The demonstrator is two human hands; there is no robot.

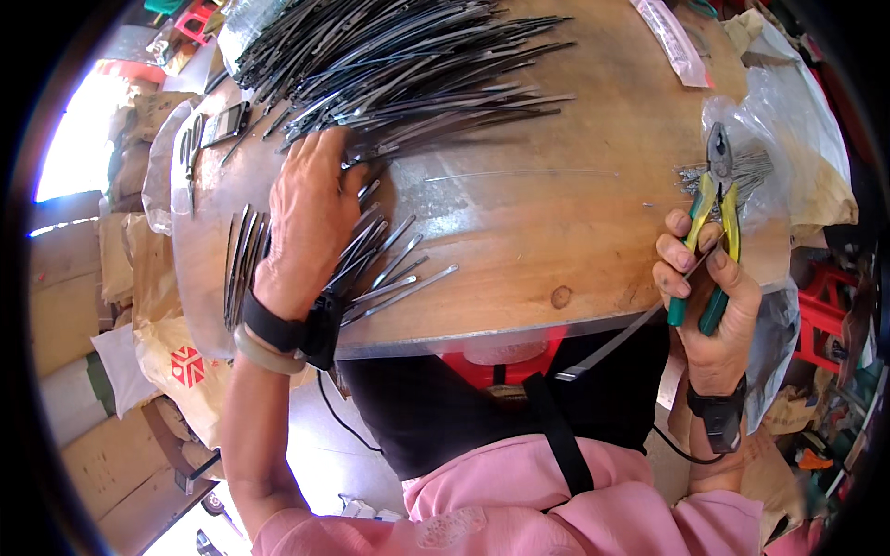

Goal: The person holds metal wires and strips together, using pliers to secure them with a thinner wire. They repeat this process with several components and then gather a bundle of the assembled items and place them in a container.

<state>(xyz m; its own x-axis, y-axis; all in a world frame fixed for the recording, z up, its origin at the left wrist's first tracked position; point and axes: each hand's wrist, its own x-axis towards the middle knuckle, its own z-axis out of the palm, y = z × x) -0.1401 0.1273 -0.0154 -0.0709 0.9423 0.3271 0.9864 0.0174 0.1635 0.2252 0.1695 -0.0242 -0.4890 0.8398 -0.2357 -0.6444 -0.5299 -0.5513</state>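
Note:
My left hand (311,208) reaches to the near edge of a big heap of dark, thin metal strips (371,65). Its fingers are bent and close together. The tips are tucked among the strip ends, and what they pinch is hidden. Under and beside my left wrist lie smaller groups of strips (243,264), fanned out toward the table's near edge. On the right my right hand (709,287) is closed round combination pliers (718,181) with yellow and green handles, jaws pointing away from me. A single flat metal strip (612,347) also sticks out of that hand, slanting down over my lap.
A bundle of thin wires (751,170) lies on clear plastic behind the pliers. One fine wire (519,173) crosses the middle of the wooden table (556,241). Scissors (191,157) and a small dark device (225,123) sit at the left. A pink-white packet (672,42) rests far right.

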